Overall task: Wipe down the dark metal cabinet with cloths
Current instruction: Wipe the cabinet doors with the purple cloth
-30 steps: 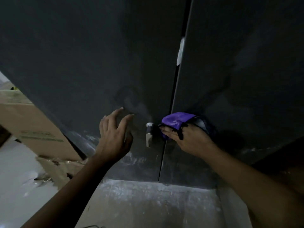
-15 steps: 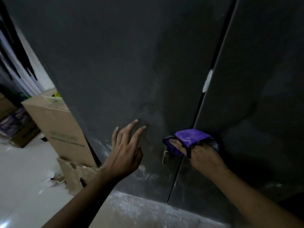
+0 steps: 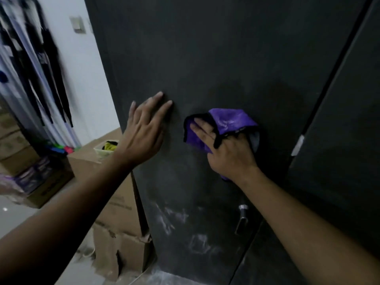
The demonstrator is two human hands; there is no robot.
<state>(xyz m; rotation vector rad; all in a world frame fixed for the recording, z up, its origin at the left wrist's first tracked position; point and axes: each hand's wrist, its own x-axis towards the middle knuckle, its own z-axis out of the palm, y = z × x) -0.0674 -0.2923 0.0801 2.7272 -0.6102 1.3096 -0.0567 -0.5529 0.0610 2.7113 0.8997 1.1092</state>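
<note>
The dark metal cabinet (image 3: 216, 48) fills most of the view, with two doors meeting at a vertical seam on the right. My right hand (image 3: 226, 153) presses a purple cloth with black trim (image 3: 230, 122) flat against the left door, well above the small metal handle (image 3: 241, 218). My left hand (image 3: 144, 132) lies open and flat on the same door, just left of the cloth, fingers pointing up. White dusty smears (image 3: 185, 229) mark the door's lower part.
Cardboard boxes (image 3: 119, 204) stand against the cabinet's left side, one torn at the bottom. A small tub with yellow contents (image 3: 107, 147) sits on top. More boxes (image 3: 39, 177) and dark hanging items (image 3: 37, 58) are at far left by a white wall.
Both hands moved up the left door, away from the handle. My right hand with the cloth crossed from the seam onto the left door. The view tilted up and left.
</note>
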